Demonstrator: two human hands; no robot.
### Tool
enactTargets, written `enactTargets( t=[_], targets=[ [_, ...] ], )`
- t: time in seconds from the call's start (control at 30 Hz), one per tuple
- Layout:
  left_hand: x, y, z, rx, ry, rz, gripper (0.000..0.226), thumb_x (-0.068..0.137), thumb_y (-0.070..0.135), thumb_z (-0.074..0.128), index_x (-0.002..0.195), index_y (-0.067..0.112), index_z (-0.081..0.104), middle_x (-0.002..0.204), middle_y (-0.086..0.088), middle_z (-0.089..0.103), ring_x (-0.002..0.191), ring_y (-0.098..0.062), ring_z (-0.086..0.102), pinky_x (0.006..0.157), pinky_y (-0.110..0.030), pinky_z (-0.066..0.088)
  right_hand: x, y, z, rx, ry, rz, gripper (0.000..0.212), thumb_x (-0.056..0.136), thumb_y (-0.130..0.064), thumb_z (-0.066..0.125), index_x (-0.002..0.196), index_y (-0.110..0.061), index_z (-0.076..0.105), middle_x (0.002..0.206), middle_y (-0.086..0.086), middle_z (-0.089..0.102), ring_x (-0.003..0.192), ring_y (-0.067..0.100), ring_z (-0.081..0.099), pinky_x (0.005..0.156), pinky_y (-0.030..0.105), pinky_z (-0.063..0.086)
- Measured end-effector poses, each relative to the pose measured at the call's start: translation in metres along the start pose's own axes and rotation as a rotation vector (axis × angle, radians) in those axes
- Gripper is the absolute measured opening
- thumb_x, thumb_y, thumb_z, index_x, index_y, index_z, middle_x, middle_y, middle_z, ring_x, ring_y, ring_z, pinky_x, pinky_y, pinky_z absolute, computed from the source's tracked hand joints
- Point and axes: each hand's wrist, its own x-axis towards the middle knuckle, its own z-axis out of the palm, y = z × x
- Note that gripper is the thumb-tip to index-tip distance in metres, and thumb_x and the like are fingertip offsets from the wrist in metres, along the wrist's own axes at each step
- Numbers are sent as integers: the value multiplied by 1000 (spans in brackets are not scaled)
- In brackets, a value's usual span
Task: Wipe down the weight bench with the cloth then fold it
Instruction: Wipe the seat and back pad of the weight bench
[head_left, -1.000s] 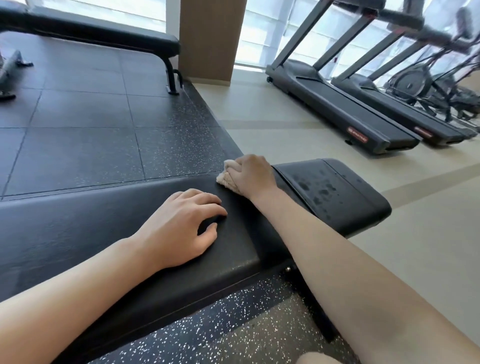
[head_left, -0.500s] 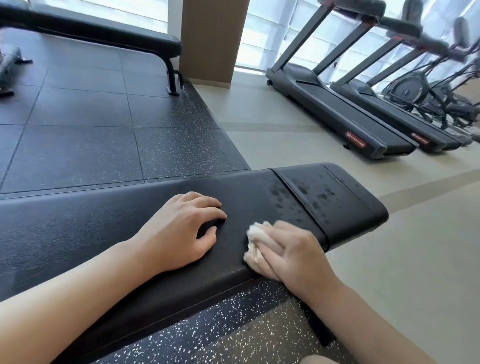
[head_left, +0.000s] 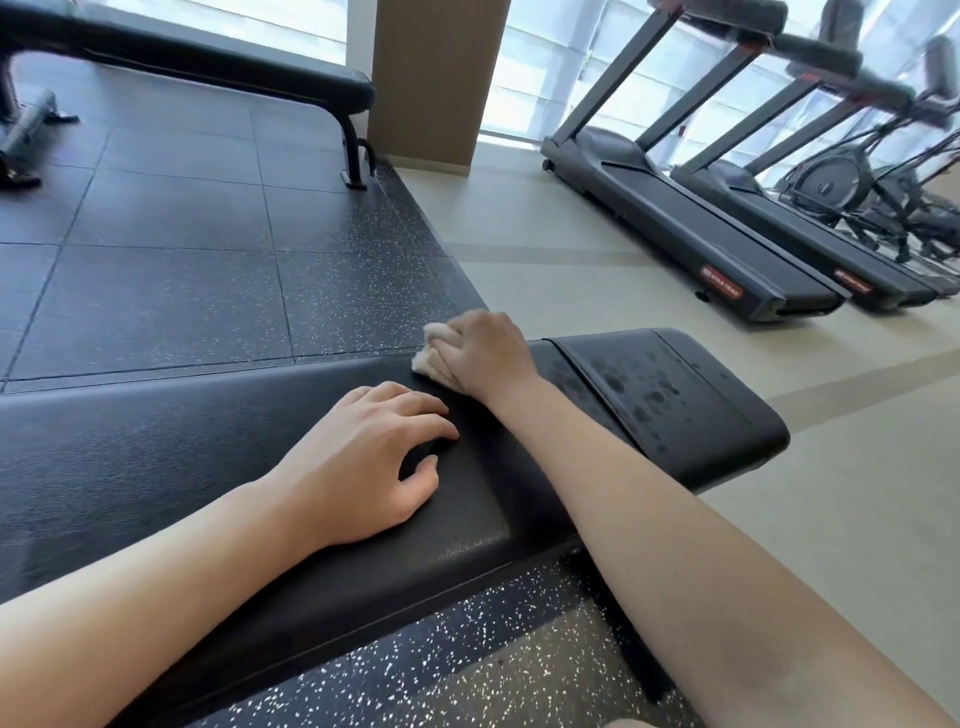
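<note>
Gym floor, dark speckled rubber tiles on one side, pale flooring on the other where two treadmills (head_left: 691, 228) sit by the windows, plus a second bench (head_left: 218, 62) off in the back. Up front is the weight bench (head_left: 156, 447), black padded top running across the view.

We're clearly mid-wipe here, nowhere near the folding part. The right hand (head_left: 485, 353) is at the far edge of the long pad, close to the seam with the short end pad, fingers curled tight around a bunched pale cloth (head_left: 428, 358) and pressing it onto the vinyl. The left hand (head_left: 363, 457) rests on the pad nearer the front edge, fingers bent with the tips on the vinyl, gripping nothing, looks like it's just bracing.

Next move, I'd guess: the short end pad (head_left: 670, 400) on the right is covered in dark wet-looking blotches, so the cloth probably needs to travel that way with steady pressure. After that, both hands are needed to flatten the wad out before any folding.

Versus half a second ago: the cloth hand was down at the near edge of the pad, and now it's swept back up to the far edge, so it's doing back-and-forth strokes across the width. Left hand hasn't budged. The blotches look the same too.
</note>
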Motion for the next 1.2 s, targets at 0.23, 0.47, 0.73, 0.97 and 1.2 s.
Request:
enactTargets(
  t=[0.23, 0.47, 0.73, 0.97, 1.2],
  targets=[
    [1, 1, -1, 6, 1, 13, 38, 89, 44, 50, 119, 36, 72, 131, 16, 66, 121, -13, 57, 106, -42, 46, -3, -3, -6, 22, -49, -15, 40, 91, -32, 61, 56, -19, 47, 62, -5, 50, 75, 26, 55, 67, 31, 33],
    [5, 5, -4, 97, -30, 81, 35, 88, 39, 50, 118, 32, 69, 125, 15, 66, 115, -17, 60, 99, -42, 50, -142, 31, -56, 170, -19, -126, 13, 92, -34, 62, 98, -30, 73, 76, -8, 51, 71, 9, 56, 73, 32, 50],
    [40, 35, 4, 105, -132, 165, 43, 90, 51, 36, 119, 39, 65, 131, 20, 60, 121, -12, 55, 104, -40, 45, -222, 68, -78, 204, 57, -28, 17, 92, -19, 76, 107, -29, 76, 81, -11, 54, 76, 8, 60, 73, 13, 42],
    [53, 46, 33, -59, -54, 155, 30, 90, 41, 49, 110, 35, 71, 119, 19, 64, 110, -10, 58, 98, -37, 48, -151, 90, -59, 81, 111, 41, 10, 93, -35, 70, 98, -28, 76, 73, -6, 52, 66, 14, 56, 66, 37, 50],
    [61, 26, 29, -20, -15, 83, 36, 85, 45, 49, 110, 36, 73, 119, 19, 66, 112, -12, 60, 101, -39, 48, -28, 93, -27, 55, 157, 94, 50, 90, -25, 70, 51, -24, 39, 54, -2, 45, 59, 28, 49, 58, 32, 31]
  ],
)
